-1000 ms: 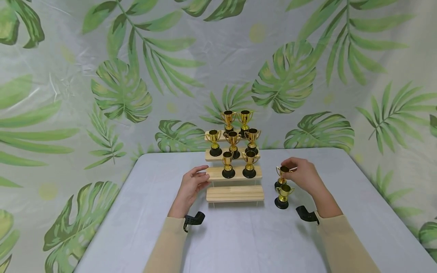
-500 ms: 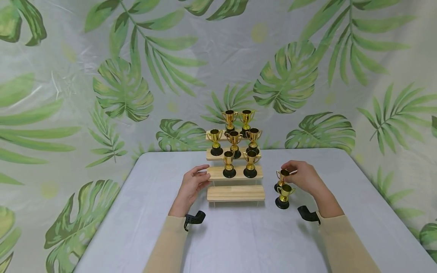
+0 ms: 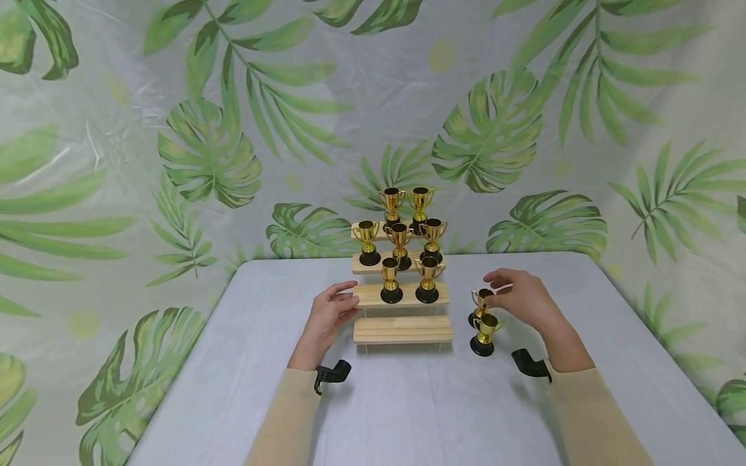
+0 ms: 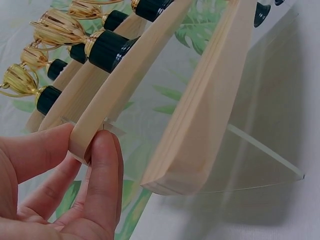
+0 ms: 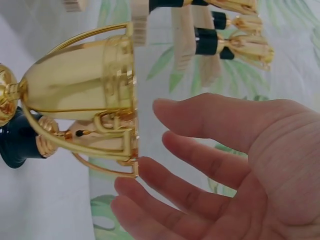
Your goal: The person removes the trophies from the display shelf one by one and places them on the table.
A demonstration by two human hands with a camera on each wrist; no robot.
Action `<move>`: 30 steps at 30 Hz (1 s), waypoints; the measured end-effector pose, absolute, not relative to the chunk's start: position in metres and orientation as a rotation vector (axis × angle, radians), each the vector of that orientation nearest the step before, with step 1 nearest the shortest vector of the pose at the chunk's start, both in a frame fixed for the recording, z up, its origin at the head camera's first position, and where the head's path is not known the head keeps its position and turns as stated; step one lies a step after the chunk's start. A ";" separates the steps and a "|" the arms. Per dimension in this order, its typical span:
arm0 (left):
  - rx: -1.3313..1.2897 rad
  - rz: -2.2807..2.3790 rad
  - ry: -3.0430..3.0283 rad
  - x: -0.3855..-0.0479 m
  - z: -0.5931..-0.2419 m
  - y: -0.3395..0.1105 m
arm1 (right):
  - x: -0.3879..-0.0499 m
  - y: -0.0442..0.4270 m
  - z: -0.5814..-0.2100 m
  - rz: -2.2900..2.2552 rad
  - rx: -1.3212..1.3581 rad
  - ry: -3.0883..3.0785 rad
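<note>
A four-step wooden display stand carries small gold trophies on black bases: two on top, three below, then two; its lowest step is bare. My left hand pinches the left end of the second-lowest step between thumb and fingers. Right of the stand, two more trophies stand upright on the table: a front trophy and one behind it. Beside the rear one hovers my right hand, fingers loose and spread. In the right wrist view, fingertips are close to a cup's rim; contact is unclear.
White cloth covers the table. A leaf-patterned sheet hangs behind it, close to the stand's back. Thin clear supports hold up the wooden steps. Each wrist wears a black mount.
My right hand has shifted slightly right, and its fingers have loosened beside the rear trophy. Both table trophies stay in place. My left hand keeps its hold on the step.
</note>
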State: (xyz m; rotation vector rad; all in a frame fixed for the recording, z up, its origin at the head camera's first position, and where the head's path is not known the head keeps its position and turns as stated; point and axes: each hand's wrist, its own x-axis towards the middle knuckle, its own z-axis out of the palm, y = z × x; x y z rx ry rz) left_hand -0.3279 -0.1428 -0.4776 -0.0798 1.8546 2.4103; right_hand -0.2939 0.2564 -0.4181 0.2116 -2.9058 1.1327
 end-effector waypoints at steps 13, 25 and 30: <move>-0.061 2.421 1.845 -0.326 -0.477 -0.142 | -0.290 0.243 -0.399 1.052 0.233 -2.880; -0.012 2.409 1.836 -0.325 -0.475 -0.143 | -0.279 0.219 -0.382 1.027 0.291 -2.824; -0.025 2.399 1.846 -0.326 -0.477 -0.144 | -0.274 0.207 -0.380 1.089 0.308 -2.809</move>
